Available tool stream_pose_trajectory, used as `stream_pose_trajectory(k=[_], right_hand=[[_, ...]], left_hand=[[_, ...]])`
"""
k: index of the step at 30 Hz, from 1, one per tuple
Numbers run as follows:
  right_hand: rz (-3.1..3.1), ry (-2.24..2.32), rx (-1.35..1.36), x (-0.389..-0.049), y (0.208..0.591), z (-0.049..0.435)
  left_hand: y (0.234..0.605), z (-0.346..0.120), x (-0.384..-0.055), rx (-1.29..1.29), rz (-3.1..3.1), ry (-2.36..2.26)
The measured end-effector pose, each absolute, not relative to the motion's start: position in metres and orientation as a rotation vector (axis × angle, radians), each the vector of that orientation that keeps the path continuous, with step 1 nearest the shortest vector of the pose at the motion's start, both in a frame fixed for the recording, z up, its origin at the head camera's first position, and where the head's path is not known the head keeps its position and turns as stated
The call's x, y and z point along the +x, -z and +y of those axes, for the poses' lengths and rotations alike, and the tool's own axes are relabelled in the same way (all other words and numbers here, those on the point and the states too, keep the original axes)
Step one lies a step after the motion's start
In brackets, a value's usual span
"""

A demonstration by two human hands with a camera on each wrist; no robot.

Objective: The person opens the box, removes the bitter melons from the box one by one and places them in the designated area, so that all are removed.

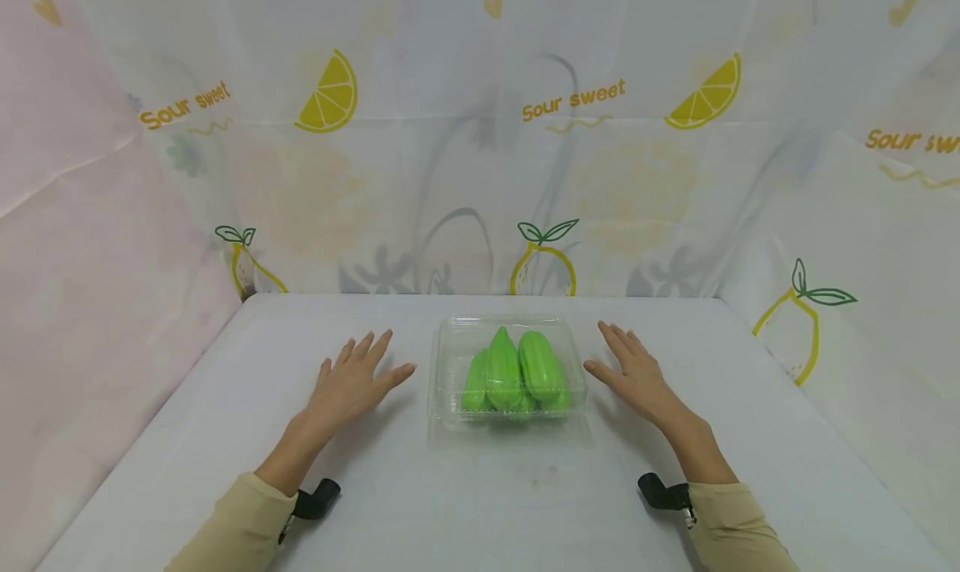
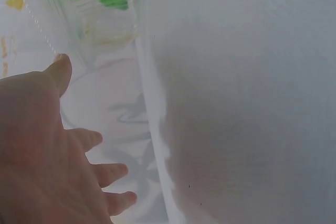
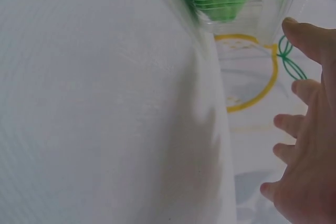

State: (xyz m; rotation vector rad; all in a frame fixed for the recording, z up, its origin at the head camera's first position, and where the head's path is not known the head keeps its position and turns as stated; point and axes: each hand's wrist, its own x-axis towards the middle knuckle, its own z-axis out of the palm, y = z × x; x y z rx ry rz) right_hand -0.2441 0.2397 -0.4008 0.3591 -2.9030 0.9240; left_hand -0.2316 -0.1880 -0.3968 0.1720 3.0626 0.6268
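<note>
A clear plastic clamshell box sits on the white table, its lid down. Inside it lie several bright green ridged vegetables, which look like small gourds; some are partly hidden behind others. To the left of the box is my left hand, fingers spread, thumb pointing toward the box and apart from it. My right hand hovers on the other side with straight fingers, its thumb close to the box's right wall. Both palms face inward in the wrist views, and neither hand holds anything.
The white tabletop meets a hanging cloth printed with lemons and words at its back edge. More cloth closes off the left and right sides. A black wrist camera juts inward from the left wrist, another black camera from the right.
</note>
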Motion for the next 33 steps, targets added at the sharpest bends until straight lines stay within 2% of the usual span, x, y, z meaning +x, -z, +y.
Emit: stream_pose_trajectory(k=[33], right_hand=[[-2.924,-1.195,0.429,-0.241,0.404,0.23]], left_hand=[[0.398,-0.173,-0.226,0.242,2.975,-0.811]])
